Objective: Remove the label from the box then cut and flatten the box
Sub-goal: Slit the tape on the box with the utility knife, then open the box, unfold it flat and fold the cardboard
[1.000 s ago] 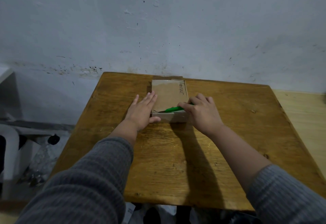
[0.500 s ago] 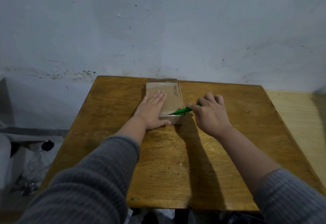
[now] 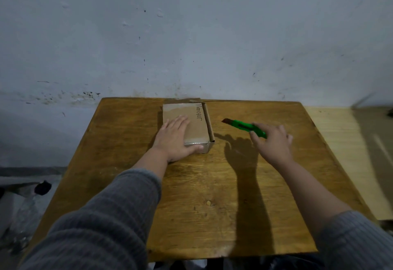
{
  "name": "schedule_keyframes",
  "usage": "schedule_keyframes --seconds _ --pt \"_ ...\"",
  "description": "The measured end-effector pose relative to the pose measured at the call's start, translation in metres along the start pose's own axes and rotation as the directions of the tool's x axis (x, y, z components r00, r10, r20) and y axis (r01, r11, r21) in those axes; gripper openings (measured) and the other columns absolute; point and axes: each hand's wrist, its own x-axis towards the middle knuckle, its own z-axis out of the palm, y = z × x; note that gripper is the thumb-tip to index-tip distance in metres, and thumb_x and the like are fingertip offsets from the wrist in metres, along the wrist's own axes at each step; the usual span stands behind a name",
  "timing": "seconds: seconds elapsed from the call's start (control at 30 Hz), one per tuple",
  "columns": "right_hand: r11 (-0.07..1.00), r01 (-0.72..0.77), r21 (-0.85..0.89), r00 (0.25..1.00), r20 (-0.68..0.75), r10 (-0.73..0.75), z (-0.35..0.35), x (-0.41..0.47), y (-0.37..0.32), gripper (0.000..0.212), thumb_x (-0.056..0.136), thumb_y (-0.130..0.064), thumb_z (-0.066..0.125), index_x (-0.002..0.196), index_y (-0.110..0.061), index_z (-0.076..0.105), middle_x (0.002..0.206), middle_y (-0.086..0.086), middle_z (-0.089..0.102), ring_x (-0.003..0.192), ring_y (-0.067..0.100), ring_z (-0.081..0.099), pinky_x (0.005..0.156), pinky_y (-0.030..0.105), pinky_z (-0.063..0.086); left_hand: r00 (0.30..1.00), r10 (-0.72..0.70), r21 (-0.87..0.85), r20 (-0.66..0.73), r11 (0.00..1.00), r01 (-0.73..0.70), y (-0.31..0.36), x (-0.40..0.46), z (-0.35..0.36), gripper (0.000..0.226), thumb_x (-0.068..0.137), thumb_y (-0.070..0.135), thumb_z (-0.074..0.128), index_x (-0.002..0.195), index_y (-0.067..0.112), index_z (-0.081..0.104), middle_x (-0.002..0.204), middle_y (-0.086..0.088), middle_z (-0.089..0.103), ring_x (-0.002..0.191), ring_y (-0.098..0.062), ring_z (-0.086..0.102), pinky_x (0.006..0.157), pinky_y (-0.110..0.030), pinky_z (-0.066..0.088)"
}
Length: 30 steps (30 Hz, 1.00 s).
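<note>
A small brown cardboard box (image 3: 196,123) with handwriting along its right side lies near the far edge of the wooden table (image 3: 191,195). My left hand (image 3: 175,140) rests flat on the box's near left part, thumb along its front edge. My right hand (image 3: 273,142) holds a green utility knife (image 3: 246,128) in the air to the right of the box, its blade pointing left toward the box. The knife is clear of the cardboard. The box's right side flap stands slightly open.
The table stands against a pale blue, stained wall (image 3: 191,36). A lighter wooden surface (image 3: 344,152) adjoins the table on the right. Dim clutter lies on the floor at lower left (image 3: 23,201).
My right hand has drawn the knife off the box's front edge and moved it right, away from the box. My left hand stays pressed on the box.
</note>
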Motion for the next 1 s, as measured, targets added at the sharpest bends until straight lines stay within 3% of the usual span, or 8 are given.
schedule_keyframes --seconds 0.13,0.23,0.37,0.47,0.6,0.7,0.9,1.0 --pt "0.836 -0.369 0.406 0.928 0.113 0.354 0.005 0.011 -0.005 0.031 0.088 -0.034 0.059 0.119 -0.032 0.063 0.105 0.004 0.071 0.084 0.022 0.064 0.081 0.044 0.052 0.998 -0.061 -0.040 -0.013 0.997 0.061 0.005 0.014 0.001 0.087 0.088 0.072 0.024 0.153 0.017 0.010 0.162 -0.002 0.004 0.148 -0.016 -0.001 0.120 -0.044 -0.001" --pt "0.651 -0.520 0.554 0.849 0.250 0.465 0.004 0.020 -0.007 0.037 0.093 -0.010 0.049 0.128 -0.020 0.056 0.101 0.010 0.068 0.060 0.009 0.049 0.052 0.024 0.037 0.996 -0.087 0.009 0.011 0.996 0.087 0.008 0.021 0.007 0.081 0.090 0.068 0.013 0.153 0.017 0.003 0.161 -0.001 -0.004 0.147 -0.014 -0.009 0.119 -0.046 -0.006" --pt "0.545 -0.597 0.589 0.795 0.346 0.498 0.007 0.034 -0.002 0.053 0.094 0.004 0.033 0.140 -0.019 0.043 0.125 0.014 0.058 0.074 0.014 0.050 0.053 0.023 0.035 0.994 -0.096 0.073 -0.049 0.992 0.099 0.009 0.022 0.015 0.077 0.092 0.065 0.009 0.153 0.019 0.003 0.161 0.001 -0.003 0.147 -0.013 -0.008 0.119 -0.045 -0.005" --pt "0.458 -0.624 0.633 0.765 0.374 0.524 0.017 0.046 0.000 0.048 0.092 -0.004 0.051 0.137 -0.019 0.045 0.127 0.012 0.054 0.090 0.020 0.055 0.073 0.029 0.046 0.993 -0.096 0.078 -0.069 0.992 0.101 0.010 0.022 0.016 0.075 0.093 0.064 0.009 0.153 0.019 0.004 0.161 0.002 -0.001 0.147 -0.012 -0.006 0.120 -0.046 -0.002" --pt "0.636 -0.590 0.498 0.779 0.141 0.611 0.045 0.064 0.009 0.043 0.083 -0.013 0.067 0.126 -0.019 0.058 0.119 0.012 0.064 0.102 0.026 0.063 0.085 0.035 0.052 0.992 -0.097 0.087 -0.084 0.991 0.104 0.009 0.022 0.017 0.079 0.088 0.066 0.002 0.153 0.020 0.003 0.161 0.003 -0.001 0.147 -0.011 -0.006 0.120 -0.044 -0.002" --pt "0.805 -0.555 0.211 0.828 0.046 0.559 0.060 0.071 0.016 0.047 0.084 -0.034 0.065 0.129 -0.023 0.056 0.121 0.011 0.059 0.114 0.028 0.052 0.096 0.041 0.042 0.993 -0.100 0.083 -0.070 0.991 0.106 0.009 0.024 0.017 0.081 0.086 0.067 -0.002 0.153 0.021 0.000 0.160 0.004 -0.004 0.146 -0.010 -0.008 0.119 -0.042 -0.005" --pt "0.887 -0.460 0.034 0.884 0.111 0.454 0.069 0.075 0.028 0.047 0.090 -0.042 0.053 0.133 -0.022 0.050 0.130 0.014 0.044 0.123 0.030 0.038 0.097 0.043 0.034 0.992 -0.105 0.072 -0.067 0.991 0.109 0.008 0.026 0.017 0.082 0.085 0.067 -0.003 0.153 0.021 -0.001 0.160 0.004 -0.006 0.145 -0.009 -0.010 0.118 -0.041 -0.007" --pt "0.924 -0.380 -0.033 0.924 0.012 0.381 0.068 0.073 0.021 0.054 0.089 -0.046 0.052 0.138 -0.026 0.042 0.125 0.011 0.044 0.116 0.027 0.040 0.092 0.041 0.035 0.992 -0.100 0.076 -0.076 0.992 0.106 0.007 0.027 0.017 0.080 0.087 0.067 -0.001 0.153 0.021 0.000 0.160 0.004 -0.005 0.146 -0.010 -0.009 0.118 -0.041 -0.007"
